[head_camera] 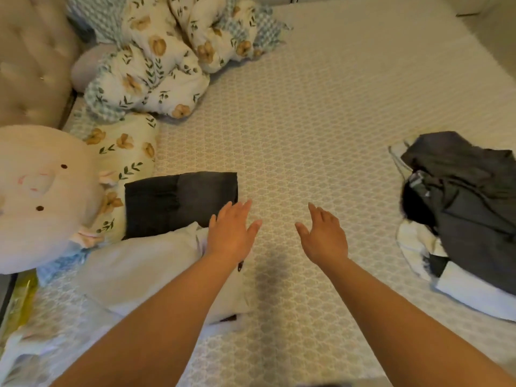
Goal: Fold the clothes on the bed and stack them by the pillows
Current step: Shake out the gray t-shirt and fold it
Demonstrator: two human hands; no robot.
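Both hands (pixel 275 233) hover spread; folded dark garment (pixel 178 202) lies lengthwise left-right.

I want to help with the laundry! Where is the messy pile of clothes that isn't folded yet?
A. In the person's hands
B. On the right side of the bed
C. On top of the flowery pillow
B: the rumpled pile of dark and white clothes lies on the bed's right side, while both hands are empty.

Both bare forearms outstretched, left hand (pixel 230 233) and right hand (pixel 324 236) palm-down, fingers straight.
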